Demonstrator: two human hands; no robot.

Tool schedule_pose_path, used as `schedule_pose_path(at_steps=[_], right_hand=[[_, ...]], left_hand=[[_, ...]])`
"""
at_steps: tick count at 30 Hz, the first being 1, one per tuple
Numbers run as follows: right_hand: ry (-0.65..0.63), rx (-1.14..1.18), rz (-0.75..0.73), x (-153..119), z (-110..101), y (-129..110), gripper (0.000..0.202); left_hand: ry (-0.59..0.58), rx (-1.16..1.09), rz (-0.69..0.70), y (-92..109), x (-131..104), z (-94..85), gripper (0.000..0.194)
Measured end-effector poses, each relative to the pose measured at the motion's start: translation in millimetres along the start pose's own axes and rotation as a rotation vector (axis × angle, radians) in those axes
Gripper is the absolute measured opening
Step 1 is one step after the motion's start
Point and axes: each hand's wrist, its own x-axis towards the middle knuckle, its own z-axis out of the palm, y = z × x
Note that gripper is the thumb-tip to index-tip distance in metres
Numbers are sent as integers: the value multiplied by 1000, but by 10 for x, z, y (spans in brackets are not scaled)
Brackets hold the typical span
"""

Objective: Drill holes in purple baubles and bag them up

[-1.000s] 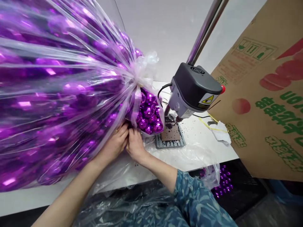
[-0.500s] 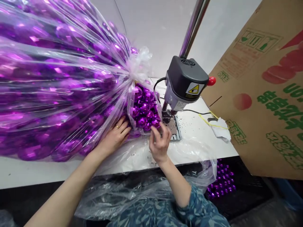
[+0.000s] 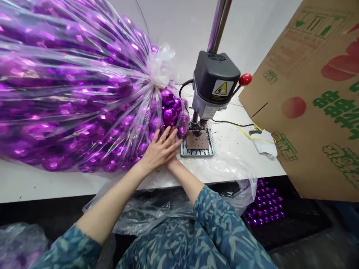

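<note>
A large clear plastic bag [image 3: 92, 93] full of shiny purple faceted balls lies on its side on the left, gathered at a whitish bunched neck [image 3: 161, 67]. Just below the neck, several purple balls [image 3: 169, 108] show through a gap in the film. My left hand [image 3: 159, 151], a ring on one finger, lies over the front of these balls with its fingers stretched out. Beneath it is my right hand [image 3: 172, 161]; its fingers are mostly covered, so what they touch or hold cannot be made out.
Right of my hands stands a small drill press [image 3: 214, 82] with a red-knobbed lever [image 3: 245, 79] and a slotted base [image 3: 198, 154]. A printed cardboard box [image 3: 308, 119] stands at right. More purple balls [image 3: 265, 205] sit below the white table [image 3: 238, 164].
My right hand has moved left from the edge of the ball cluster to under my left hand. My left hand has shifted right and up. The camera view has shifted slightly.
</note>
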Motion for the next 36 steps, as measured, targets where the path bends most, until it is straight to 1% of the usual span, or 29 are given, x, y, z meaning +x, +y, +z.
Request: schedule_pose_path(at_steps=[2, 3, 6, 8, 10, 13, 15, 16, 17, 18, 19, 21, 23, 25, 27, 28, 31, 33, 36], right_hand=[[-43, 45, 29, 10, -68, 100, 55], [-66, 67, 34, -7, -115, 164, 56], [-106, 119, -51, -172, -292, 360, 54], [-61, 143, -123, -349, -428, 451, 47], [60, 160, -140, -515, -563, 507, 36], [362, 123, -71, -643, -769, 623, 29], [580, -3, 5, -665, -932, 790, 24], [662, -94, 53, -679, -1025, 907, 22], [717, -190, 107, -706, -1123, 1040, 21], [742, -280, 166, -749, -1222, 1185, 22], [745, -356, 225, -809, -1320, 1333, 25], [701, -440, 324, -967, -1491, 1610, 32], [652, -436, 398, -1127, -1618, 1820, 36], [607, -380, 429, -1244, -1700, 1942, 37], [570, -336, 415, -1313, -1750, 1986, 35], [547, -332, 401, -1338, -1766, 1988, 35], [466, -371, 355, -1426, -1791, 1978, 34], [431, -412, 326, -1511, -1796, 1990, 34], [433, -447, 286, -1645, -1817, 2029, 37]], left_hand=[[-103, -67, -58, -26, 114, 112, 37], [-131, -89, -87, -39, 143, 169, 37], [-152, -122, -142, -44, 144, 298, 40], [-143, -125, -172, -21, 120, 340, 44], [-122, -106, -203, 2, 107, 360, 46], [-72, -64, -203, 5, 102, 383, 38], [-38, -51, -173, -12, 81, 397, 29], [-24, -50, -156, -19, 62, 403, 26], [-9, -51, -142, -21, 37, 408, 24], [8, -50, -129, -14, 10, 411, 23], [29, -43, -120, 5, -15, 414, 23], [87, -16, -101, 80, -40, 420, 22], [142, 5, -59, 189, -1, 434, 20], [151, -11, 13, 289, 113, 459, 22], [100, -42, 66, 334, 271, 487, 29], [63, -52, 65, 329, 349, 499, 34], [-35, -62, -25, 231, 497, 519, 46], [-60, -61, -95, 148, 505, 524, 49], [-60, -61, -145, 75, 441, 544, 50]])
